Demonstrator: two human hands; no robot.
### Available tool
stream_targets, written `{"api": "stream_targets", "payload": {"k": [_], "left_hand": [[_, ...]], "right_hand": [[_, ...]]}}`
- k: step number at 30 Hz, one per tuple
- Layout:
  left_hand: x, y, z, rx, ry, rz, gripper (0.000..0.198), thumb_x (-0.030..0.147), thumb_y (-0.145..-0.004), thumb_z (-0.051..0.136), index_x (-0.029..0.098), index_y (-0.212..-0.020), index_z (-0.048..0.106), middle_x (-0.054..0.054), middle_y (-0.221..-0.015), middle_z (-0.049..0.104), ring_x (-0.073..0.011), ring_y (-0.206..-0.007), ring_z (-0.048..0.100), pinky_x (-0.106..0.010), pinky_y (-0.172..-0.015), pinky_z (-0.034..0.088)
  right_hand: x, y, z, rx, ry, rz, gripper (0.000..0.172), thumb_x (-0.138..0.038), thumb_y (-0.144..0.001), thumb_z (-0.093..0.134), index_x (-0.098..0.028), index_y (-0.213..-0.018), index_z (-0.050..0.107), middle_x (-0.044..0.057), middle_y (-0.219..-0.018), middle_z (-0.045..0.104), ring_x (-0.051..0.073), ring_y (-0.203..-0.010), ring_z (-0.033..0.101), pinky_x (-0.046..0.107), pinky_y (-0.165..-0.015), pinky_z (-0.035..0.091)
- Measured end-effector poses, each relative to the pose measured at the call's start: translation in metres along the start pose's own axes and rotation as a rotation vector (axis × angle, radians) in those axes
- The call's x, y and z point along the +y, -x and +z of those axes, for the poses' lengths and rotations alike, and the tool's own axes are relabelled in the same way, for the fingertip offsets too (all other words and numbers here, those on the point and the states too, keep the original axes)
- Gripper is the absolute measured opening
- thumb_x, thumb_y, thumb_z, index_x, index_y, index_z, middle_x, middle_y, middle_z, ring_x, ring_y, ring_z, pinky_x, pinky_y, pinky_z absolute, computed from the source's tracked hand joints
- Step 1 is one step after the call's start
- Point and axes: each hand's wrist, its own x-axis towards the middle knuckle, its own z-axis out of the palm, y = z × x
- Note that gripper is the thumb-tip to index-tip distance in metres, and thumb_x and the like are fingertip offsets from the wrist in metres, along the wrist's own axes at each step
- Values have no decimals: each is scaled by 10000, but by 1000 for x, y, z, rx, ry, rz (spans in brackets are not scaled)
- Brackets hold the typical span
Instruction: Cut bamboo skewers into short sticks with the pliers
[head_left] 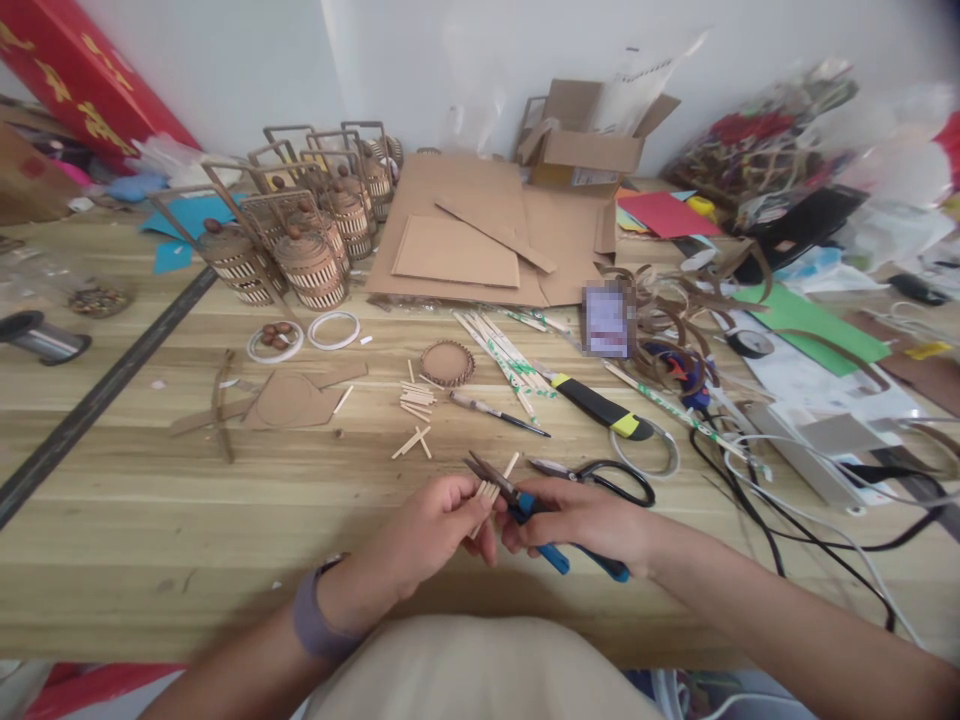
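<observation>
My left hand (442, 515) pinches a small bundle of short wooden sticks (486, 494) between thumb and fingers. My right hand (577, 515) is wrapped around blue-handled cutters (534, 505), whose dark pointed jaws lie against the sticks. One pale stick pokes out past the jaws. Just beyond the hands are black-handled scissors (611, 478) on the table. A small pile of cut stick pieces (417, 398) and a few crossed ones (412, 442) lie farther off, near a pen (499, 412) and a round cardboard base with a woven rim (448, 363).
Paper-wrapped chopsticks (506, 355) and a yellow-black utility knife (600, 405) lie mid-table. Lidded woven baskets with tall handles (311, 265) stand back left. Cardboard sheets (457, 250) and an open box (589, 150) are behind. Cables (787, 530) and a power strip (814, 465) lie right.
</observation>
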Motion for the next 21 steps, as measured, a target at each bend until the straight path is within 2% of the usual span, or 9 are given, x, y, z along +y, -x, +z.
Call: {"api": "stream_targets", "payload": {"k": [6, 10, 13, 15, 19, 21], "left_hand": [[2, 0, 2, 12, 14, -19, 511, 704, -765, 570, 193, -734, 567, 15, -576, 574, -167, -605, 574, -316, -692, 448], [2, 0, 3, 19, 19, -8, 539, 733, -746, 566, 194, -762, 575, 30, -562, 539, -151, -573, 532, -305, -672, 441], [0, 0, 3, 19, -11, 14, 539, 738, -757, 545, 203, -696, 536, 24, -566, 536, -148, -574, 524, -303, -674, 440], [-1, -1, 2, 25, -43, 30, 529, 723, -787, 518, 208, -664, 513, 18, -573, 540, -152, -586, 532, -302, -681, 440], [1, 3, -10, 88, -114, 84, 439, 592, -890, 461, 210, -682, 517, 8, -612, 570, -167, -649, 560, -299, -720, 429], [4, 6, -18, 160, -198, 104, 383, 517, -930, 429, 210, -729, 538, 5, -640, 592, -172, -665, 558, -296, -722, 415]], "right_hand": [[5, -2, 1, 50, 20, 24, 200, -250, -595, 627, -180, -781, 605, -23, -678, 595, 138, -649, 555, 264, -618, 444], [9, -5, 1, 81, 86, -12, 182, -215, -585, 596, -187, -763, 572, -42, -655, 550, 121, -593, 514, 256, -568, 414], [8, -6, 2, 71, 140, -25, 171, -214, -597, 568, -194, -766, 551, -51, -633, 516, 117, -568, 479, 254, -547, 388], [7, -6, 2, 68, 187, -55, 167, -229, -622, 573, -195, -785, 555, -43, -649, 524, 128, -606, 491, 258, -577, 396], [8, -2, -2, 95, 308, -149, 206, -298, -722, 589, -186, -894, 591, 14, -841, 608, 171, -800, 562, 289, -736, 440], [11, 1, -6, 220, 436, -174, 176, -328, -780, 555, -194, -891, 582, 32, -856, 622, 194, -815, 574, 316, -754, 445]]}}
